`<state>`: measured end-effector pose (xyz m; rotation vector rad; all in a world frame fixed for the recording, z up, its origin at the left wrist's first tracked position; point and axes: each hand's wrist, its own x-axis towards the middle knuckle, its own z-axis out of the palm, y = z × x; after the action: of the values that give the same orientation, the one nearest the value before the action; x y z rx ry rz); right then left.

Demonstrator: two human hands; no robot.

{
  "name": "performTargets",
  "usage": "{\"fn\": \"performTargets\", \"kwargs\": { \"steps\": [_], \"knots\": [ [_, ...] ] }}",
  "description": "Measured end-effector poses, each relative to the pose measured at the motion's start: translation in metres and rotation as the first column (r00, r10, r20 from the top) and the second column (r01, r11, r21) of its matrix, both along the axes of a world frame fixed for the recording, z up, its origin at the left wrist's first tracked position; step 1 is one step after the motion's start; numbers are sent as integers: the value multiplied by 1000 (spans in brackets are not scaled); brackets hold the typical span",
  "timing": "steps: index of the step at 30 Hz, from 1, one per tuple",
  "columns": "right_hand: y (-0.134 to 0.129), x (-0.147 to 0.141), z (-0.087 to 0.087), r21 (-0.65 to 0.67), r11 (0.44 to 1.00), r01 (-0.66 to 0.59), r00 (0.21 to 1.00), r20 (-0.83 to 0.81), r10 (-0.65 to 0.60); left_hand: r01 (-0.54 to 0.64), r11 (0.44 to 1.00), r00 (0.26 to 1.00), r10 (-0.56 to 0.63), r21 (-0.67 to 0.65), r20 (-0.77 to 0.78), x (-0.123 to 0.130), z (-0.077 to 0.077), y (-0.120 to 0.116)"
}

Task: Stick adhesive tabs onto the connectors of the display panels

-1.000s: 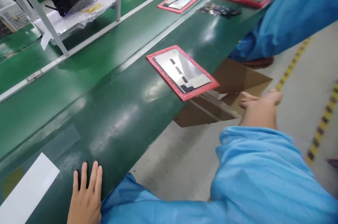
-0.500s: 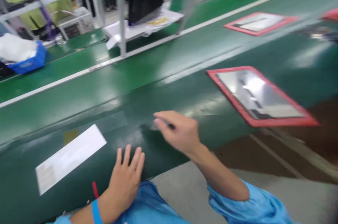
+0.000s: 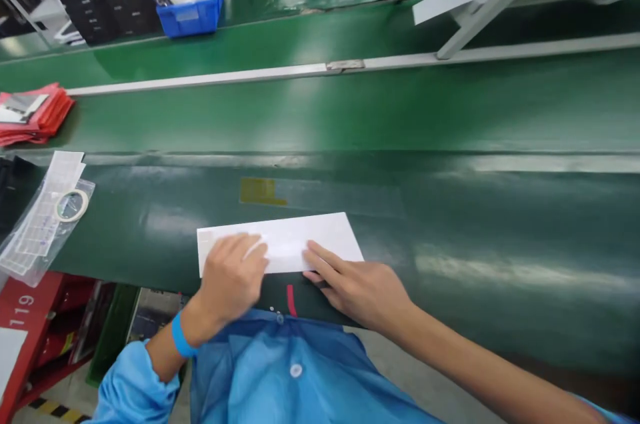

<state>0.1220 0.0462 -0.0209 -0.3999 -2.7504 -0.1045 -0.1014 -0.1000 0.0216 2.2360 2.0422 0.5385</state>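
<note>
A narrow white sheet (image 3: 285, 227) lies on the green worktop in front of me, its faint printed area at the left end. My left hand (image 3: 235, 277) rests over the left half of it, fingers curled together and bent down; what is under the fingertips is hidden. My right hand (image 3: 363, 287) comes in from the right with fingers stretched out, their tips touching the sheet near its middle. A small dark spot shows among the right fingers, too blurred to name. A short red strip (image 3: 291, 301) lies at the worktop's near edge, between the hands.
Behind the sheet a yellowish tape patch (image 3: 263, 191) sticks to the worktop (image 3: 500, 224). To the left lie a plastic bag of label sheets (image 3: 40, 224) with a tape roll (image 3: 71, 205), and stacked red frames (image 3: 37, 117). Farther back stands a blue bin (image 3: 193, 14).
The view has swung left, and the red-framed panels at right are out of sight. Both hands have moved onto the white sheet; the left fingers have curled and the right fist has opened out.
</note>
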Motion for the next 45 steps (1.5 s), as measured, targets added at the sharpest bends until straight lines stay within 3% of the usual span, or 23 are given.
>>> {"fn": "performTargets", "kwargs": {
  "steps": [1,3,6,10,11,15,20,24,28,34,37,40,42,45],
  "knots": [
    [-3,8,3,-28,1000,6,1000,-14,-6,-33,999,999,33,-6,-2,-11,-8,2],
    [-2,17,12,-249,968,25,991,-124,-57,-25,999,1000,25,-26,0,-22,-23,8],
    [14,9,29,-628,778,13,913,-309,-265,8,998,1000,-6,-62,27,-17,-34,19],
    [38,-26,52,-826,553,-111,752,-433,-497,-5,999,990,10,-37,141,-6,-21,43],
    [41,-36,57,-849,504,-157,728,-445,-522,-16,1000,983,19,-16,183,-4,-14,50],
    [50,-71,66,-869,433,-240,787,-435,-438,-45,998,925,27,40,378,-1,8,80],
    [65,-82,55,-873,363,-327,803,-459,-381,-31,999,835,29,-5,549,5,15,108],
    [69,-74,47,-891,247,-381,787,-453,-419,-79,994,801,105,-70,590,14,12,116],
    [77,-69,44,-899,194,-392,780,-437,-448,-58,989,786,131,-138,605,17,11,120],
    [89,-67,48,-925,41,-378,850,-364,-380,-105,986,818,161,-131,552,7,15,121],
    [90,-67,48,-933,38,-357,862,-344,-372,-116,990,862,140,-80,487,2,11,119],
    [101,-58,46,-949,143,-280,833,-314,-456,-155,987,918,132,33,373,12,3,113],
    [122,-40,42,-956,243,-167,768,-280,-576,-121,986,953,82,116,293,35,-3,106],
    [176,8,35,-929,338,149,586,-192,-787,91,980,974,-125,177,189,88,-12,100]
  ]
}}
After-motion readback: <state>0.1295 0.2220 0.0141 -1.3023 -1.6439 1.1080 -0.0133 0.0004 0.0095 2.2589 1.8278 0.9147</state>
